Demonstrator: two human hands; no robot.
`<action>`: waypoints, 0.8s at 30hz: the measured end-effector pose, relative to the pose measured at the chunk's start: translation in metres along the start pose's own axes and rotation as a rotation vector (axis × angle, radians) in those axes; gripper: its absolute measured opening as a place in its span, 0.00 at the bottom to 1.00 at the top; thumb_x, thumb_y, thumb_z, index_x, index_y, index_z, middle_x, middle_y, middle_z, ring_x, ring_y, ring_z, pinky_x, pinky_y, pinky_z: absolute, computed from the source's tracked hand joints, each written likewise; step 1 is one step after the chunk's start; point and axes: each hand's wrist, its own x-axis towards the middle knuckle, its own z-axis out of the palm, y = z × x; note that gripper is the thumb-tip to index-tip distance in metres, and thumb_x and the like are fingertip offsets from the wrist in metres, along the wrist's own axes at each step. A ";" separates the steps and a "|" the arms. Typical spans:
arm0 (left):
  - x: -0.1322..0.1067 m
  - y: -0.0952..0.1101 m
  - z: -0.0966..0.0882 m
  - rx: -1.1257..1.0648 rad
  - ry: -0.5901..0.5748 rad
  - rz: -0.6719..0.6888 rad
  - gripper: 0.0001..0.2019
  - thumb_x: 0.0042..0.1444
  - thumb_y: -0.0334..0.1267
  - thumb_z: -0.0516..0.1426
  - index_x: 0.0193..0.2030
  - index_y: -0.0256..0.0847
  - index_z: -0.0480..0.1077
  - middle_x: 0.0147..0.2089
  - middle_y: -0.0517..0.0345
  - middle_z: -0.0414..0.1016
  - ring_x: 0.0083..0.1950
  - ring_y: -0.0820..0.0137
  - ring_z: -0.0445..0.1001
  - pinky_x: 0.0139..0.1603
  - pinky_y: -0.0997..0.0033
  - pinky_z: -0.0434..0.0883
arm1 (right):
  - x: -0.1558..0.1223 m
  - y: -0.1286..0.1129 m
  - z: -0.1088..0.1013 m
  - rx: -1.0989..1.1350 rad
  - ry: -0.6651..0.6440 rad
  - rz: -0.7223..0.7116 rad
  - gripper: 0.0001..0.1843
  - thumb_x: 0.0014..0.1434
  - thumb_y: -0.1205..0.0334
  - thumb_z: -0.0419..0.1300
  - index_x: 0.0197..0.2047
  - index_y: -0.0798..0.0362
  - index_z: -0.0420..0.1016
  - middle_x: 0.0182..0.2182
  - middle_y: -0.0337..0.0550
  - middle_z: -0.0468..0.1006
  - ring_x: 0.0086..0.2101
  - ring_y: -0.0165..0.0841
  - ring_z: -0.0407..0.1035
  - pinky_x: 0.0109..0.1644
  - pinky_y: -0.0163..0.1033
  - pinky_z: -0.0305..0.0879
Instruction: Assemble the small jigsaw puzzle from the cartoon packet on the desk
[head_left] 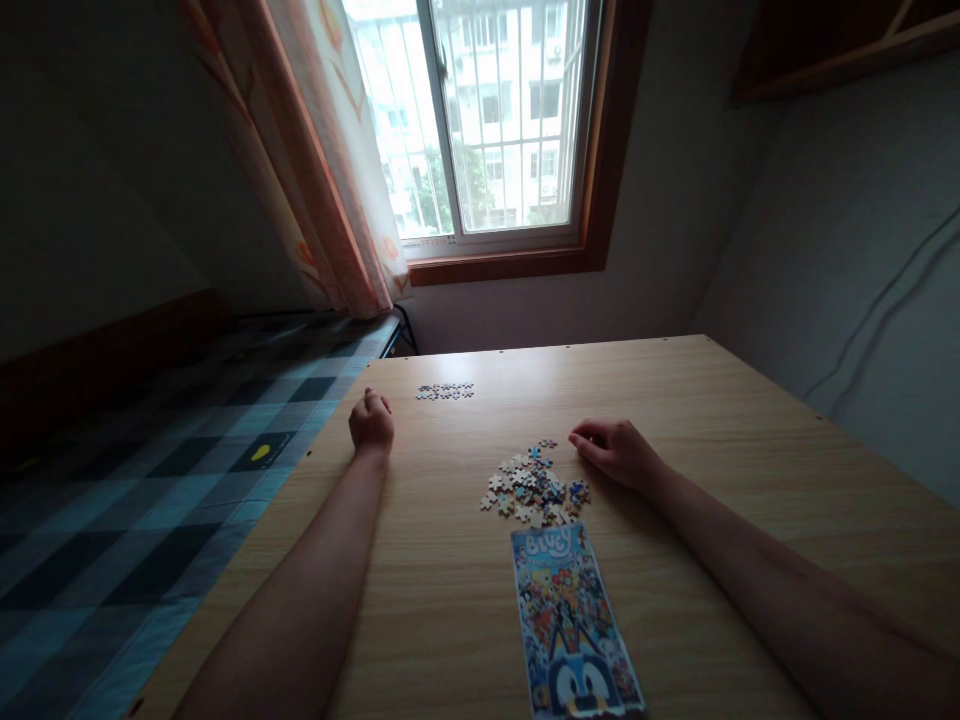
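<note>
My left hand (371, 420) rests as a loose fist near the table's left edge, and no object shows in it. Right of the loose pile, my right hand (616, 452) lies low over the table with curled fingers. Its thumb and fingertips are close together; whether anything is between them is hidden. The fingertips are beside a few puzzle pieces (548, 443) at the top of the heap of jigsaw pieces (534, 488). Some pieces lie picture side up, others show pale backs. Below the heap is a blue Bluey picture sheet or box (574, 625).
Small puzzle pieces (445, 391) are laid out in rows toward the far left of the wooden table (442, 600). A bed with a checked cover (112, 500) adjoins the left edge. Beyond are a barred window (510, 120) and a flowered curtain (307, 150).
</note>
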 end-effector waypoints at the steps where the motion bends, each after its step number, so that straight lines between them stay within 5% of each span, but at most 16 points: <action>1: -0.001 0.001 -0.001 -0.054 0.015 -0.019 0.28 0.66 0.45 0.32 0.28 0.43 0.68 0.27 0.49 0.75 0.34 0.61 0.75 0.38 0.64 0.68 | 0.000 0.000 0.000 0.000 -0.001 0.001 0.14 0.63 0.55 0.57 0.34 0.53 0.80 0.27 0.42 0.79 0.26 0.31 0.68 0.30 0.35 0.60; 3: -0.007 0.007 -0.002 -0.150 0.009 -0.006 0.26 0.65 0.48 0.37 0.22 0.45 0.63 0.23 0.53 0.72 0.31 0.63 0.73 0.36 0.66 0.66 | 0.000 0.000 0.000 0.003 0.000 0.005 0.14 0.63 0.55 0.57 0.34 0.53 0.80 0.27 0.42 0.79 0.26 0.30 0.68 0.31 0.35 0.59; 7: -0.022 0.025 -0.002 -0.081 -0.180 0.215 0.25 0.63 0.50 0.40 0.18 0.45 0.59 0.19 0.56 0.66 0.27 0.65 0.69 0.32 0.67 0.60 | 0.001 0.001 0.000 0.023 -0.004 0.015 0.14 0.63 0.56 0.57 0.35 0.53 0.80 0.27 0.42 0.79 0.26 0.30 0.69 0.31 0.35 0.59; 14: -0.044 0.053 0.001 0.230 -0.423 0.532 0.25 0.62 0.54 0.44 0.22 0.44 0.69 0.25 0.53 0.74 0.29 0.64 0.70 0.30 0.67 0.55 | 0.003 0.006 0.003 0.131 -0.002 0.059 0.12 0.61 0.62 0.57 0.42 0.53 0.80 0.32 0.42 0.81 0.29 0.31 0.71 0.34 0.34 0.64; 20: -0.044 0.055 0.004 0.367 -0.397 0.522 0.24 0.62 0.54 0.45 0.28 0.45 0.75 0.31 0.52 0.78 0.33 0.63 0.73 0.30 0.67 0.55 | 0.006 0.012 0.008 0.062 0.072 -0.002 0.20 0.53 0.73 0.54 0.45 0.52 0.80 0.40 0.46 0.81 0.40 0.36 0.73 0.48 0.40 0.68; 24: -0.047 0.062 0.002 0.476 -0.420 0.493 0.24 0.63 0.54 0.45 0.34 0.45 0.77 0.37 0.51 0.80 0.37 0.62 0.75 0.32 0.69 0.59 | 0.009 0.023 0.009 0.202 0.214 0.107 0.28 0.46 0.77 0.48 0.46 0.55 0.80 0.39 0.46 0.81 0.41 0.35 0.74 0.49 0.40 0.69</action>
